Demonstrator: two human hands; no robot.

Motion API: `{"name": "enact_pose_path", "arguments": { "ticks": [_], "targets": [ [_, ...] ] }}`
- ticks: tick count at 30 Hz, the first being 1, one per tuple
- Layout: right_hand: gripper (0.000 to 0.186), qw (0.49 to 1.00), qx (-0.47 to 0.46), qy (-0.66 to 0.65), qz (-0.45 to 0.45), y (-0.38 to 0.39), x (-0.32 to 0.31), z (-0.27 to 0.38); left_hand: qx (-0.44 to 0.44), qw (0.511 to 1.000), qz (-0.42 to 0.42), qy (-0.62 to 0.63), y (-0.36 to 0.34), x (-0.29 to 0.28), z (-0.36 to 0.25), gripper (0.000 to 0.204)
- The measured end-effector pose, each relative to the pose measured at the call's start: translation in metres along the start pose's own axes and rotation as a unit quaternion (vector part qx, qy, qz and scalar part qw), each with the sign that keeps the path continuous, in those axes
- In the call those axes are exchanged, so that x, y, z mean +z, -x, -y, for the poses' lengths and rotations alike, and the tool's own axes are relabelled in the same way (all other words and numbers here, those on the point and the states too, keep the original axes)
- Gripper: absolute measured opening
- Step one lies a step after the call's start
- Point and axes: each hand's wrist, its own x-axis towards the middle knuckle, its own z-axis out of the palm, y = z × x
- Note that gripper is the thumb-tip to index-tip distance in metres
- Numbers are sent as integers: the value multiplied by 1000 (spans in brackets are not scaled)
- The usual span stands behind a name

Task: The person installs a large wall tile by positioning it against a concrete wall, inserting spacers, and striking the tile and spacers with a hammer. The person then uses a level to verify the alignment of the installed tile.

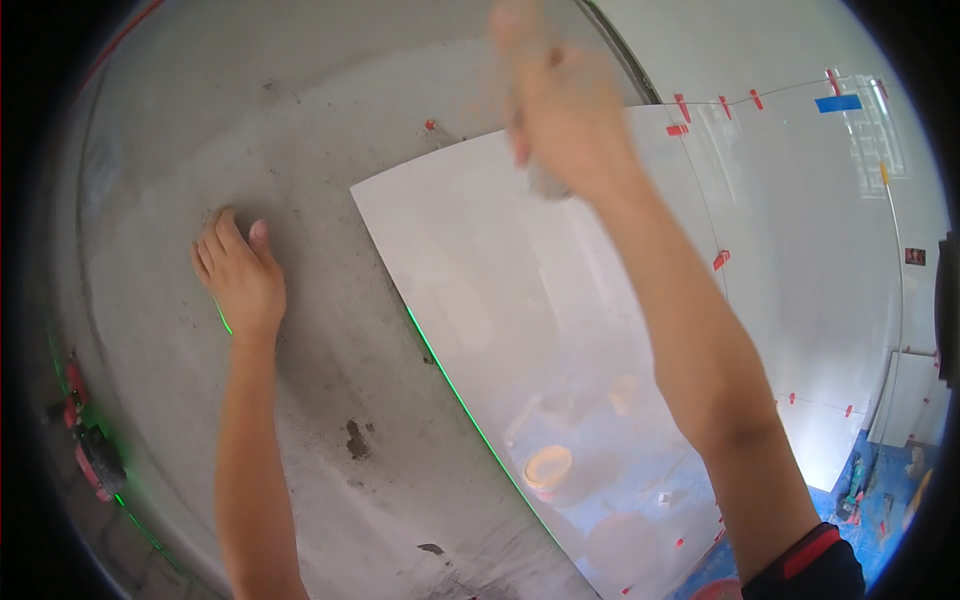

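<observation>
My left hand (240, 275) lies against the bare grey cement wall (330, 290), its fingers stretched out and the thumb apart, holding nothing. Higher up and to the right, my right hand (570, 110) is smeared by motion, with its fingers closed. A greyish rounded end (548, 184) sticks out below the fist; the kind of thing it belongs to is too blurred to tell. This hand is in front of the upper part of a large glossy white tile (480, 260), whose left edge borders the grey wall.
Green laser light runs down the tile's left edge. Small red clips (722, 260) mark the joints with neighbouring tiles, and blue tape (838, 103) sticks at upper right. A red and black device (95, 460) stands at far left. Blue sheeting (875, 510) and tools cover the floor at lower right.
</observation>
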Motion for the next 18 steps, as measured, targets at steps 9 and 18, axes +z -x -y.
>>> {"name": "enact_pose_path", "arguments": {
  "ticks": [9, 18],
  "targets": [
    [54, 981, 126, 91, 116, 7, 26, -65, -4, 1000, -4, -1, -2, 4, -7, 41],
    [59, 990, -61, -24, -122, 29, 30, -72, -6, 1000, -17, 1, -3, 6, -10, 42]
  ]
}}
